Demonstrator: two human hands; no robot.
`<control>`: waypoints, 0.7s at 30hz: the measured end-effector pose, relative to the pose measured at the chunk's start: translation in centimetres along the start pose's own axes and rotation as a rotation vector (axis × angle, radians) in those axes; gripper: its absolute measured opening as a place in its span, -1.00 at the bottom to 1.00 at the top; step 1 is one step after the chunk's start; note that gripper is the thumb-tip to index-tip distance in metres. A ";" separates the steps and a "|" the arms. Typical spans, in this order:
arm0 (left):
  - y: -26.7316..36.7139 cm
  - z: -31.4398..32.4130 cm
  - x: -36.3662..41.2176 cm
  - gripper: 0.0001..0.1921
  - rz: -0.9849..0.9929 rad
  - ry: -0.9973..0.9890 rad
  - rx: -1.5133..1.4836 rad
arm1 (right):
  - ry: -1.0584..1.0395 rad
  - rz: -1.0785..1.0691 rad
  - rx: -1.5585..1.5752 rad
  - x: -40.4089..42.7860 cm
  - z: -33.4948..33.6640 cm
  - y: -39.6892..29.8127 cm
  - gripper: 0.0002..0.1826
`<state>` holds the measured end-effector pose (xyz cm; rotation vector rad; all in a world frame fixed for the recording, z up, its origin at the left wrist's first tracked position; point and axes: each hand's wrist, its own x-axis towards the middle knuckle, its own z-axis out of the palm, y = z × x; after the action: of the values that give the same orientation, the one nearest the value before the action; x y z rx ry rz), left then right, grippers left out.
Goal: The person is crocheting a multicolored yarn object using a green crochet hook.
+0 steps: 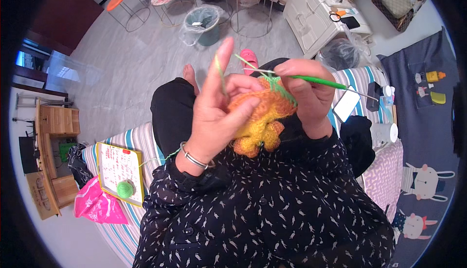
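My left hand [219,114] grips an orange and yellow crocheted piece [264,118] between thumb and fingers, its index finger raised with green yarn [219,67] looped over it. In my right hand [310,93] is a crochet hook [317,81] with a green handle; its metal shaft points left, across the piece's light green upper edge. Green strands cross near the hook's tip, but the exact stitch is too fine to tell. From my left wrist the yarn runs down to a green yarn ball [125,189], which lies in a shallow yellow-edged box [140,162] with handwritten paper.
A pink plastic bag [98,204] lies beside the box on the striped bedding [124,228]. At right are a phone [346,104], a black cloth [355,140] and a white cylindrical container [386,133]. Ahead stand a lined bin [208,31], several stools and a white cabinet [304,16].
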<state>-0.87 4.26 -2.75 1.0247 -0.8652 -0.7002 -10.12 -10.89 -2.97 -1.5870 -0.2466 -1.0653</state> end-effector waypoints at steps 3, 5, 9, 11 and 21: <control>0.4 -0.3 -0.1 -0.08 0.005 0.028 0.017 | -0.101 0.069 -0.090 0.3 -0.2 -0.5 -0.85; 0.6 -0.3 -0.1 -0.10 0.004 0.039 0.095 | -0.117 0.133 -0.138 0.1 0.0 -0.7 -0.85; 0.8 0.1 -0.1 -0.12 0.028 0.035 0.141 | 0.045 0.148 -0.330 0.2 1.0 -0.2 -0.85; 0.9 0.7 -0.1 -0.12 -0.050 0.071 -0.014 | 0.046 0.067 -0.456 0.5 1.3 0.6 -0.83; 0.5 -0.6 0.8 -0.18 -0.147 0.057 -0.375 | 0.415 0.394 0.356 0.6 2.7 -0.3 -0.77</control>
<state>0.12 4.03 -2.23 0.7709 -0.5836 -0.9137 -8.62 -8.65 -2.14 -1.0133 0.1484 -0.9503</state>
